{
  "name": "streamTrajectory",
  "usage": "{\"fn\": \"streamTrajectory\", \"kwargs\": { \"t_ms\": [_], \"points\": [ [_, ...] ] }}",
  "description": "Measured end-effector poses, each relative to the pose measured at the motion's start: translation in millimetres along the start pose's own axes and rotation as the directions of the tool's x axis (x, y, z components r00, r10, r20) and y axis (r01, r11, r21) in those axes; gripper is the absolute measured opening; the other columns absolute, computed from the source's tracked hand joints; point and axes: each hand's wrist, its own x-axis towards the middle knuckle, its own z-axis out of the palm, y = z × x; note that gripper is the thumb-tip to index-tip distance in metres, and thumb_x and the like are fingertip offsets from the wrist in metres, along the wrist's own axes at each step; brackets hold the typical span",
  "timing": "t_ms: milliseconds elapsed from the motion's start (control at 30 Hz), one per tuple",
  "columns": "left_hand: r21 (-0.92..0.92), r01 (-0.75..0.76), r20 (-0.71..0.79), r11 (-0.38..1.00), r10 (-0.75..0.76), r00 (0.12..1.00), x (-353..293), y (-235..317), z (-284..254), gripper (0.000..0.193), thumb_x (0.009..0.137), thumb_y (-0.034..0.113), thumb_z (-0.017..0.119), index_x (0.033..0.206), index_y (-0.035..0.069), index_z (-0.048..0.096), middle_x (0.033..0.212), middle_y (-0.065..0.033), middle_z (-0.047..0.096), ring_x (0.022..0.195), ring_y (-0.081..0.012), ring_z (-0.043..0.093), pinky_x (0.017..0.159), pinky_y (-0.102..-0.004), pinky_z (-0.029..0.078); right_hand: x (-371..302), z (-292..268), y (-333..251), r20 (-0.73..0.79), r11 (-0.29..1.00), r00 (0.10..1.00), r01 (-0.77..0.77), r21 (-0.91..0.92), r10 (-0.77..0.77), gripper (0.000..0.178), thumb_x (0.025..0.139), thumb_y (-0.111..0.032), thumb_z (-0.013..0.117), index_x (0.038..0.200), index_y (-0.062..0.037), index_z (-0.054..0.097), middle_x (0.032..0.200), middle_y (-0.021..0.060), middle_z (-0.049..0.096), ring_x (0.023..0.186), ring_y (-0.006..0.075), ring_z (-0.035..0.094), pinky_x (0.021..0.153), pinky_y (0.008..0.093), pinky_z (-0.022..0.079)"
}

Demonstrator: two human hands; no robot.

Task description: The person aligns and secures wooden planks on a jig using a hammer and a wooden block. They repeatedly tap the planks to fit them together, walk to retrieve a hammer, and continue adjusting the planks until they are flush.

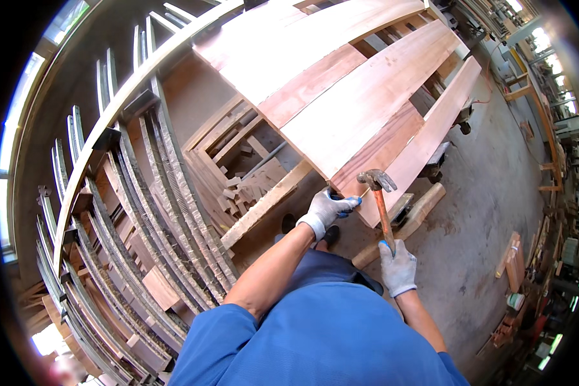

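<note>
My left hand [329, 212], in a light grey glove with blue fingertips, is closed at the near corner of a row of pale wooden boards [347, 106]. A thin, nail-like pin [365, 192] shows at its fingertips, over the end of a reddish board [381, 149]. In my right hand [399, 266], gloved the same way, is a claw hammer [384, 215] with an orange handle. Its metal head is raised close to the pin and the left fingertips. I cannot tell whether the head touches anything.
A narrow board [441, 132] runs along the right side of the row. Below it a rough timber beam [408, 222] lies near my feet. To the left are a wooden frame with small offcuts [241, 196] and a curved rack of metal bars [167, 193]. Concrete floor [476, 199] spreads right.
</note>
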Motion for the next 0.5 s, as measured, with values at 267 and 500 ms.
{"fn": "streamTrajectory", "kwargs": {
  "t_ms": [267,500],
  "points": [
    [0.225,-0.148,0.021,0.963,0.148,0.989,6.9,6.3,-47.6,0.055,0.079,0.018,0.089,0.122,-0.006,0.066,0.104,-0.0072,0.074,0.093,-0.0132,0.069,0.089,-0.0276,0.056,13.2,14.2,-18.9,-0.043,0.993,0.993,0.113,0.022,-0.112,0.034,0.099,-0.038,0.065,0.092,-0.0059,0.055,0.074,0.0232,0.066,0.074,0.0456,0.067,0.066,0.0550,0.051],
    [-0.519,-0.064,-0.042,0.852,0.049,0.998,21.7,12.7,-54.0,0.041,0.091,0.024,0.081,0.118,-0.002,0.067,0.096,-0.0068,0.070,0.080,-0.0170,0.067,0.078,-0.0274,0.056,23.9,11.1,-12.5,0.088,0.991,0.995,0.066,-0.120,-0.055,0.034,0.098,-0.039,0.064,0.094,-0.0061,0.056,0.077,0.0235,0.068,0.078,0.0457,0.068,0.071,0.0557,0.052]
  ]
}}
